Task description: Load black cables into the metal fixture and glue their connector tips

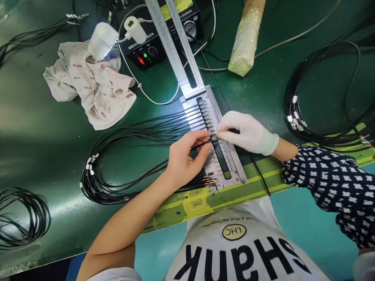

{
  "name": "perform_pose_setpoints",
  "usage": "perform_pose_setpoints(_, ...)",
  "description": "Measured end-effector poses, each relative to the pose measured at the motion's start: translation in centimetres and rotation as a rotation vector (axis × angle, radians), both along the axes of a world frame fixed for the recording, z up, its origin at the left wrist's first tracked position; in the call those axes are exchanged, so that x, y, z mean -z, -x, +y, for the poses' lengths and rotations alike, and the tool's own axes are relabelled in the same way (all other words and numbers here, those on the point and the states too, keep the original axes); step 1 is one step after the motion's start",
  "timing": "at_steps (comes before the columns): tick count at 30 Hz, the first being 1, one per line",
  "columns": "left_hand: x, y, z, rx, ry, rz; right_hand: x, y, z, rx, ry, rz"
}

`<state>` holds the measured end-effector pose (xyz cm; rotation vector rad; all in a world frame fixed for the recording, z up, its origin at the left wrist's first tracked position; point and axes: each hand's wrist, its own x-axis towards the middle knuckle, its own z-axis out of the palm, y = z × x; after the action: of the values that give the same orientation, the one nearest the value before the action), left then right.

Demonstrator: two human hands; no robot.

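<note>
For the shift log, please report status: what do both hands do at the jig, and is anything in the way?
Left hand pinching black cable at jig. Gloved right hand at metal cable ends. Nothing seen blocking.

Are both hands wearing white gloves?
No, the right hand has a white glove on it, but the left hand is bare.

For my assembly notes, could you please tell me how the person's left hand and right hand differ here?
The left hand is bare, while the right hand wears a white glove. The left forearm is uncovered; the right forearm runs into a navy patterned sleeve. Both hands meet at the metal-tipped black cable ends on the metal jig.
</note>
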<state>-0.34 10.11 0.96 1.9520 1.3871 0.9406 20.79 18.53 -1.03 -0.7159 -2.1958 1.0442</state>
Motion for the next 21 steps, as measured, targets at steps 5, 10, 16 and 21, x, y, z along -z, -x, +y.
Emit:
perform_pose_setpoints(5,-0.8,-0.5,0.8,0.036,0.134,0.036,0.3,-0.1,0.0,-0.020,-0.055,-0.009)
perform_pose_setpoints(10,0.0,-0.8,0.9,0.026,0.153,0.035,0.6,-0.2,0.0,-0.034,-0.117,-0.075)
perform_pose_setpoints(16,0.1,0.6,-0.6,0.002,0.181,0.091,1.0,-0.4,0.4,-0.065,-0.232,-0.097)
perform_pose_setpoints(21,0.9,2.3,-1.7,-0.030,0.055,0.181,0.8,-0.6,0.8,-0.019,-0.219,-0.070)
